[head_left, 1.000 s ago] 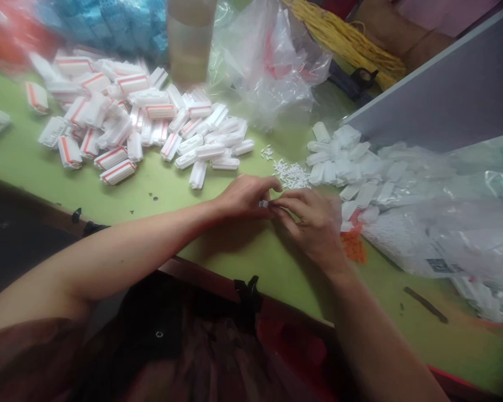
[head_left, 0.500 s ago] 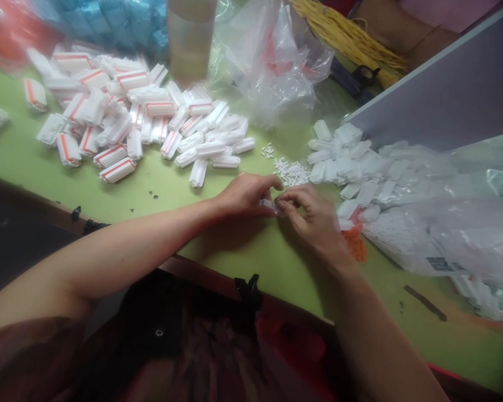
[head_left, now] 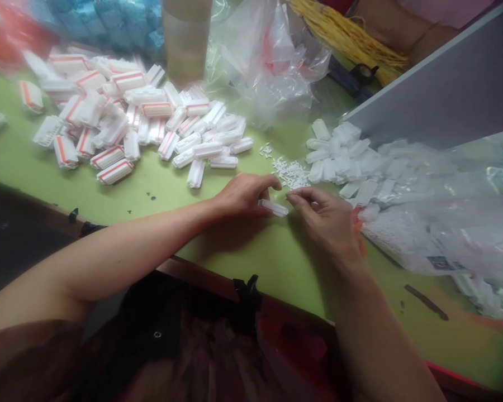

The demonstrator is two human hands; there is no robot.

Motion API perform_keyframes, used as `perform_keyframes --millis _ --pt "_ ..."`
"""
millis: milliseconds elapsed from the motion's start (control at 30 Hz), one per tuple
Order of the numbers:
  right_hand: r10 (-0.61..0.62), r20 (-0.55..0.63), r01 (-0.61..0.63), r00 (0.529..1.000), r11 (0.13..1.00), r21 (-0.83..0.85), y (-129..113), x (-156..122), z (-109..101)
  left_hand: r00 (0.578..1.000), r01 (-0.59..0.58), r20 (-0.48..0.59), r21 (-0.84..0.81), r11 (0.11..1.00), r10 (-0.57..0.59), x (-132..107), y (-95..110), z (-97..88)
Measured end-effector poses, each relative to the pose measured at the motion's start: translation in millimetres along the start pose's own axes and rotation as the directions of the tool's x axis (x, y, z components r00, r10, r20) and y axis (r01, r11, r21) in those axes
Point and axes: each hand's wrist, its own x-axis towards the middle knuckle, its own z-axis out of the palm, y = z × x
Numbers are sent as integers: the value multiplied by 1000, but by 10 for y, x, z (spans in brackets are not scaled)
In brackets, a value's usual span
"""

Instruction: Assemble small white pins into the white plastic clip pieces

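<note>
My left hand (head_left: 245, 195) rests on the green table (head_left: 243, 262) and pinches one end of a small white plastic piece (head_left: 274, 207). My right hand (head_left: 324, 218) sits just to the right of that piece, fingers curled and fingertips pinched together near a scatter of tiny white pins (head_left: 292, 172); whether it holds a pin is too small to see. A heap of white plastic shells (head_left: 339, 159) lies beyond my right hand. A big pile of white pieces with orange stripes (head_left: 121, 120) covers the table's left half.
A clear bag of white parts (head_left: 440, 223) lies at the right, under a grey board (head_left: 444, 89). A crumpled plastic bag (head_left: 272, 61) and a bottle (head_left: 186, 39) stand at the back. Yellow cords (head_left: 347, 36) lie at the far right. Orange bits (head_left: 358, 223) peek beside my right hand.
My right hand has drawn away to the right from the white piece, which now shows at full length in my left hand. The left hand has stayed put.
</note>
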Motion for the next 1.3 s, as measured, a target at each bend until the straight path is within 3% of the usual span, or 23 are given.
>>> perform_keyframes --millis 133,300,467,867,1300 --pt "-10 5 10 1000 1000 -1 -30 -13 14 1000 -6 0 0 1000 6 1 -26 14" --pt "-18 41 10 999 986 168 -83 -22 35 1000 -27 -4 -7 1000 27 -3 -38 17" --pt "-47 45 39 998 984 173 -119 -54 94 999 -26 -19 -1 1000 26 -6 -35 24" --pt "-206 -33 201 978 972 -120 -79 -82 159 1000 -12 -1 -7 1000 12 6 -27 15" --pt "-340 -38 317 940 908 -274 -113 -217 174 1000 -19 12 -4 1000 19 4 -31 14"
